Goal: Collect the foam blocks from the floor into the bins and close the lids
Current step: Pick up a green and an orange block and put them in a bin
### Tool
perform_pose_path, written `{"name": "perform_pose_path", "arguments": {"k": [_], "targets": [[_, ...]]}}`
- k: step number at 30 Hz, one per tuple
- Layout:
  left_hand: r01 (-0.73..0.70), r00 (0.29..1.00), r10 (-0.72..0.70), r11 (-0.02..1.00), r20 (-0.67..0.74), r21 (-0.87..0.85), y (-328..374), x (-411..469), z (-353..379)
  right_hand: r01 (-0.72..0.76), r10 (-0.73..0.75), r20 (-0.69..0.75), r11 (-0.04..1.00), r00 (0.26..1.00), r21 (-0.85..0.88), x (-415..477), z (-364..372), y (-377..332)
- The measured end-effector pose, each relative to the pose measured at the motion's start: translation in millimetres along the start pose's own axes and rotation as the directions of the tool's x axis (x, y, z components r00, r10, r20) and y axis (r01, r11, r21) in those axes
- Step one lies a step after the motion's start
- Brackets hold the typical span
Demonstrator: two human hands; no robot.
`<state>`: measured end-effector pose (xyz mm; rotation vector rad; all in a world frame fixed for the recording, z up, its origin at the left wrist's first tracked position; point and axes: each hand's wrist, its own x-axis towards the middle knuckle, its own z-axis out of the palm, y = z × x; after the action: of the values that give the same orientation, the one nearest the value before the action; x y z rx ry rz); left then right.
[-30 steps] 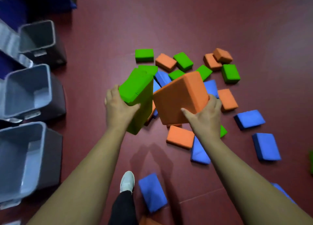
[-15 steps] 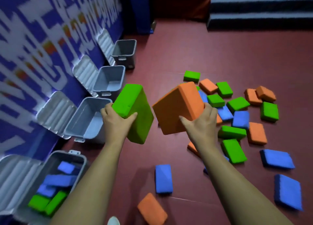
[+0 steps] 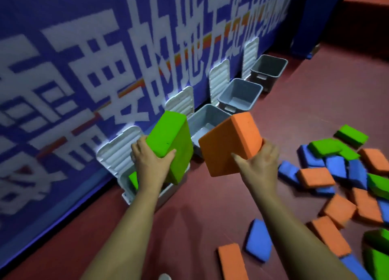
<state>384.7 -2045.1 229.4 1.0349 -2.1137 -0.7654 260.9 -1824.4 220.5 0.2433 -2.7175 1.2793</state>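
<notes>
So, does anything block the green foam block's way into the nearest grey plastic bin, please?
Nothing visible does: the left hand holds the green foam block above the grey plastic bin, whose ribbed lid stands open.

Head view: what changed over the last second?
Both hands carried their blocks away from the floor pile toward the bins at the wall. The left hand now holds the green block over the nearest bin, and the right hand holds the orange block in front of the second bin. Unchanged: both grips, lids open, pile still on the floor.
</notes>
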Motion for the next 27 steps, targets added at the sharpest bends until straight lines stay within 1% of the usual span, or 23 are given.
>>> {"name": "perform_pose_path", "arguments": {"k": [2, 7, 10, 13, 16, 19, 22, 24, 27], "targets": [[0.034, 0.998, -0.030, 0.996, -0.050, 0.087, -50, 22, -35, 0.023, -0.023, 0.051, 1.000, 0.998, 0.007, -19, 43, -36], [0.159, 0.983, -0.147, 0.982, -0.112, 0.107, -152, 66, -107, 0.102, -0.099, 0.184, 0.995, 0.978, -0.004, -61, 137, -107], [0.231, 0.965, -0.212, 0.965, -0.152, 0.125, -193, 86, -130, 0.157, -0.152, 0.245, 0.988, 0.958, -0.002, -73, 180, -135], [0.299, 0.948, -0.280, 0.946, -0.148, 0.124, -225, 102, -137, 0.181, -0.173, 0.292, 0.983, 0.941, 0.000, -73, 214, -150], [0.318, 0.945, -0.305, 0.941, -0.121, 0.112, -252, 113, -130, 0.205, -0.190, 0.322, 0.979, 0.928, -0.014, -64, 247, -157], [0.376, 0.926, -0.369, 0.920, -0.079, 0.107, -273, 126, -110, 0.233, -0.204, 0.372, 0.972, 0.905, -0.033, -46, 282, -154], [0.431, 0.902, -0.426, 0.895, -0.066, 0.114, -292, 146, -80, 0.266, -0.218, 0.420, 0.962, 0.881, -0.060, -23, 325, -145], [0.441, 0.898, -0.438, 0.889, -0.050, 0.128, -307, 163, -53, 0.259, -0.201, 0.454, 0.963, 0.868, -0.070, -3, 360, -137], [0.447, 0.892, -0.452, 0.885, 0.015, 0.131, -336, 192, -6, 0.263, -0.194, 0.517, 0.963, 0.834, -0.064, 34, 417, -122]]}}
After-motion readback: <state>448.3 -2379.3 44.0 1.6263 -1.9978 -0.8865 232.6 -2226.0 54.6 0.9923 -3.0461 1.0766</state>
